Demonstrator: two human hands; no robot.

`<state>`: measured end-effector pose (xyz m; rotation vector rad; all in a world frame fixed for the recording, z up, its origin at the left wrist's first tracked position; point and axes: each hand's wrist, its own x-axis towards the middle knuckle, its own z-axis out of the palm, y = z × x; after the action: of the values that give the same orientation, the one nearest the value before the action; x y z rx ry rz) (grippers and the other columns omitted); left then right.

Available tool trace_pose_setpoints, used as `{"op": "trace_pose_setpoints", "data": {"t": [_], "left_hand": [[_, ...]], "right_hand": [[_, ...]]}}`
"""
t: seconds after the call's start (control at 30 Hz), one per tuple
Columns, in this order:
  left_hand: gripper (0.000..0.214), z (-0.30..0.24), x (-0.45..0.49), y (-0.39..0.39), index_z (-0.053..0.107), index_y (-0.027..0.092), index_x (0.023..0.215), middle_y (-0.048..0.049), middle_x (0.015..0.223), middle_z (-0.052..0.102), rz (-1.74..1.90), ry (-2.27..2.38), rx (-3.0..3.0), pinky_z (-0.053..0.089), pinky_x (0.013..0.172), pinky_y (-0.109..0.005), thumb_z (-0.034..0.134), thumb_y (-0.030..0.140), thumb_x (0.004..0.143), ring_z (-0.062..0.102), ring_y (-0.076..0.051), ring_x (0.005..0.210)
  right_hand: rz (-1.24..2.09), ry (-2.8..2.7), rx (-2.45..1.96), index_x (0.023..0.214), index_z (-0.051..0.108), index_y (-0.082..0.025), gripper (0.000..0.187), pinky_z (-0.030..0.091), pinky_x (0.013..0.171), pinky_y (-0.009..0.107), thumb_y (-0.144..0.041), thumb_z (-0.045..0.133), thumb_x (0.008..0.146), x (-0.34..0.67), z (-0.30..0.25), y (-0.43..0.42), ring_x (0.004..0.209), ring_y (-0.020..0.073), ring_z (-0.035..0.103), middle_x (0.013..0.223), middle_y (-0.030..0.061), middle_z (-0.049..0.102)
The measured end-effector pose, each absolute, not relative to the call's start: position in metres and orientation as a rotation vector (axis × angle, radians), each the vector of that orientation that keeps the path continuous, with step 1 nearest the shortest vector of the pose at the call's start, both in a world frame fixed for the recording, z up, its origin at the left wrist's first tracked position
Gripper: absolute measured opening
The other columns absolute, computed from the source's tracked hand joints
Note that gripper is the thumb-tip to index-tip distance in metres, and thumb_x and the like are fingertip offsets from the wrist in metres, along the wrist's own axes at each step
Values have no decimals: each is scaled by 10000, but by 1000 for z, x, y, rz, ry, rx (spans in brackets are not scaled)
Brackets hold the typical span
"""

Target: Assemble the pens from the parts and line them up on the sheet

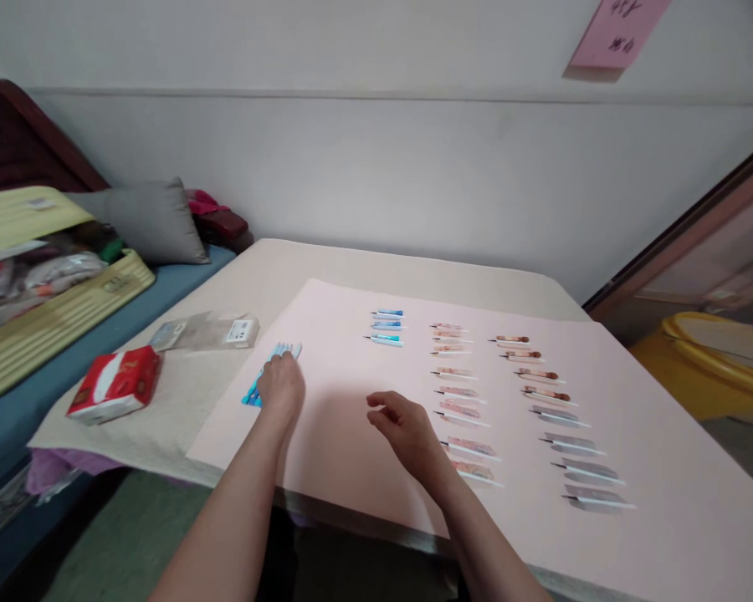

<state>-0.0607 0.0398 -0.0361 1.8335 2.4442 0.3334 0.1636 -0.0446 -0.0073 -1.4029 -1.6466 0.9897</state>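
Note:
My left hand (280,386) is on a small cluster of blue pens (251,395) at the left of the pink sheet, its fingers curled down over them. The fingertips are partly hidden. My right hand (407,431) hovers over the middle of the sheet, thumb and forefinger apart, with nothing visible between them. Beyond it, a short column of blue pens (387,324) lies with dark tips to the left. Pink patterned pens (455,391) form a column beside my right hand. Farther right lie brown-topped pens (530,355) and grey pens (574,441), with thin white sticks alongside.
The pink sheet (351,451) covers much of a cloth-covered table (326,255). A red tissue pack (116,385) and a clear plastic package (207,332) sit at the left. A bench with a grey cushion (144,221) stands beyond; a yellow bin (696,376) is at the right.

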Motion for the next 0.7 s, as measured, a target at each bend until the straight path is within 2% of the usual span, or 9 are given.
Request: {"op": "trace_pose_setpoints", "data": {"t": [0.23,0.43,0.7], "left_hand": [[304,-34,-60,41,576,143,1015,-161,1000,606,153,2542,1796,427,703,-341,314,128,862,571,-279,974],[266,-34,-65,43,588,147,984,-161,971,625,121,2529,1750,434,702,-362,354,169,858,589,-292,959],[293,-34,-69,45,587,143,992,-160,969,622,132,2547,1750,434,689,-365,331,141,850,589,-293,955]], "right_hand": [[989,-1667,-1403,921,669,-181,191,468,663,259,-230,543,786,165,-3,-46,710,147,625,850,42,695],[987,-1677,-1403,911,669,-180,183,466,682,262,-231,541,790,165,-5,-46,726,148,628,863,43,697],[990,-1693,-1391,897,673,-185,178,469,685,264,-233,537,792,164,-7,-46,733,152,633,847,39,701]]}}
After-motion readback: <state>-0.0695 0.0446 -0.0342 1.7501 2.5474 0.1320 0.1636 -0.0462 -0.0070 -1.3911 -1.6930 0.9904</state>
